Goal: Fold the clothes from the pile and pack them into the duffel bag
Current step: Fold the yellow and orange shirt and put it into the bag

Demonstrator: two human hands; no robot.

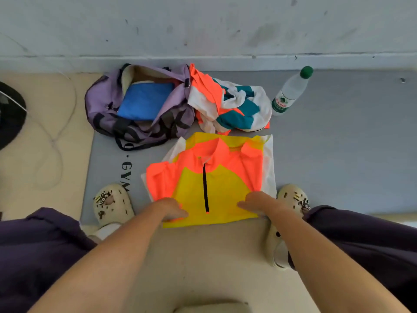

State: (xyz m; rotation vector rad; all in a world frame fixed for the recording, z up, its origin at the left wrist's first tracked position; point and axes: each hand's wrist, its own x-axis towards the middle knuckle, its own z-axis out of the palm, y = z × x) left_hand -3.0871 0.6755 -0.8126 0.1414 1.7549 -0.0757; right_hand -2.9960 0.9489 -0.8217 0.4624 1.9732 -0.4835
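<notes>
Fingers (180,213) of both the left hand (170,208) and right hand (255,201) are lying flat, pressing the half-folded shirt (216,184). Beyond them, the duffel bag (135,105) is already holding a blue garment (144,101); the pile (232,105) is waiting.

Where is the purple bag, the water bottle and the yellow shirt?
purple bag (101,102), head view, left side wall.
water bottle (292,89), head view, clear body.
yellow shirt (225,195), head view, yellow chest panel right of the zip.
</notes>
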